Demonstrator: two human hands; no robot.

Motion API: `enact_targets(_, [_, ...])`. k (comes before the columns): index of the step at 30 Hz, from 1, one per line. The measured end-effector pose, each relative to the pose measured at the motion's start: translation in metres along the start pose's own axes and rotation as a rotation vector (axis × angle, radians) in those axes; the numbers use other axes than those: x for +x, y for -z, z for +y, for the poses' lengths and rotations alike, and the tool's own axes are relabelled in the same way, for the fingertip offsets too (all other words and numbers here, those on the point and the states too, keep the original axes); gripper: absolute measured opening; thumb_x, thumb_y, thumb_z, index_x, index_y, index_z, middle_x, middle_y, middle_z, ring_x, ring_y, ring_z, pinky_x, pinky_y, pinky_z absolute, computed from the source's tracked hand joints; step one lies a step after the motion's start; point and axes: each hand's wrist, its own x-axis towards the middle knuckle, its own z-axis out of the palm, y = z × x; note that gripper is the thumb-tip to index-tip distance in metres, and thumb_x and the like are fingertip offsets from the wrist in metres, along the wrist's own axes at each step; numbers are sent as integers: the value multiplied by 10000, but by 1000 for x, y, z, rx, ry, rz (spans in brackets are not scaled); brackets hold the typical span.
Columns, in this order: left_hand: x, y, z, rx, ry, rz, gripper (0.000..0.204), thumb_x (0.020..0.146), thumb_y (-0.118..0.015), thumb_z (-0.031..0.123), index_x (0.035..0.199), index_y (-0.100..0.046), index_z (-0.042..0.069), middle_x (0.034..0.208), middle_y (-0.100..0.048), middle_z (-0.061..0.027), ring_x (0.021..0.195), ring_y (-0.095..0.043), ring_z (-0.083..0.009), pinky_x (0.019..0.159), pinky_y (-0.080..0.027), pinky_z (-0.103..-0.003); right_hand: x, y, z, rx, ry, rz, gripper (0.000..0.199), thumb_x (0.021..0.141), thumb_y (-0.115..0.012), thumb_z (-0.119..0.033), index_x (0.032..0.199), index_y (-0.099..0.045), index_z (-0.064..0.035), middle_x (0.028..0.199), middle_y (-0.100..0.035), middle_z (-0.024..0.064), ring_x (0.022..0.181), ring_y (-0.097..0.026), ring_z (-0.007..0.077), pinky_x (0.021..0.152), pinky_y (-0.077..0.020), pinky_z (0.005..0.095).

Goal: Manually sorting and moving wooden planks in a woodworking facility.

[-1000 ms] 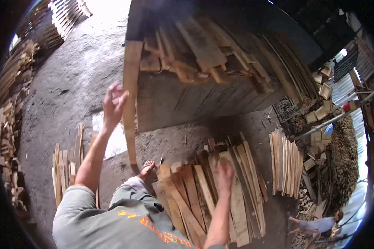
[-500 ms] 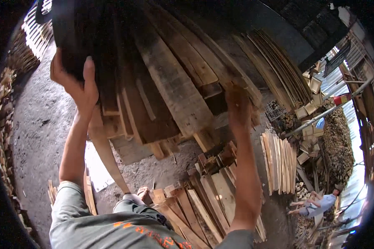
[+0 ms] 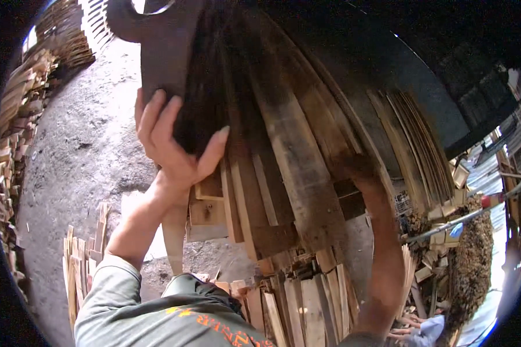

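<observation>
Long wooden planks (image 3: pixel 295 156) lie in a stack before me, their far ends lost in shadow. My left hand (image 3: pixel 176 139) is at the stack's left side against a dark flat upright piece (image 3: pixel 168 58) with a curved, hook-like top. Its fingers are stretched out and the thumb stands well apart. Over on the stack's right side, my right hand (image 3: pixel 359 168) touches the planks; shadow and blur hide its fingers. A light narrow board (image 3: pixel 173 237) slants down below my left wrist.
More boards (image 3: pixel 307 306) lie near my body, with upright offcuts (image 3: pixel 84 266) to the left. Wood piles (image 3: pixel 17 121) line the left wall. At right are thin leaning planks (image 3: pixel 422 156), a metal pipe (image 3: pixel 446 220) and a seated person (image 3: pixel 425 331).
The view has shifted, so the stack appears lower and farther right. My left hand has moved right in the picture with the dark piece; my right hand stays at the stack's right side.
</observation>
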Motion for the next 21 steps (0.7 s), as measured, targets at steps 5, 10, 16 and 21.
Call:
enact_targets(5, [5, 0, 3, 43, -42, -24, 641, 761, -762, 343, 1201, -510, -49, 1235, -408, -180, 1210, -373, -362, 1057, -354, -553, 4, 29, -41, 266, -723, -102, 687, 796, -756, -372, 1350, -505, -52, 1191, -584, 117, 1095, -547, 190, 910, -452, 357])
enact_targets(10, [5, -2, 4, 83, -6, -1, 619, 749, -774, 348, 1186, -538, -21, 1230, -428, -179, 1189, -397, -362, 1053, -364, -545, 5, 33, -52, 461, -612, -186, 721, 756, -787, -406, 1322, -540, -36, 1216, -577, 127, 1120, -546, 196, 899, -451, 345])
enact_targets(16, [7, -4, 3, 101, -19, 62, 626, 726, -792, 345, 1200, -555, 11, 1222, -480, -183, 1161, -441, -395, 1027, -376, -499, -63, 51, -81, 381, -529, 3, 497, 810, -727, -293, 1199, -624, 0, 1053, -655, 84, 932, -608, 183, 839, -466, 313])
enact_targets(21, [24, 27, 34, 20, 152, -61, 612, 802, -762, 286, 1269, -485, 6, 1245, -479, -195, 1195, -452, -362, 994, -401, -437, -208, 102, -115, 73, -575, 100, 437, 789, -731, -220, 1126, -639, 43, 911, -674, 76, 796, -629, 148, 708, -501, 285])
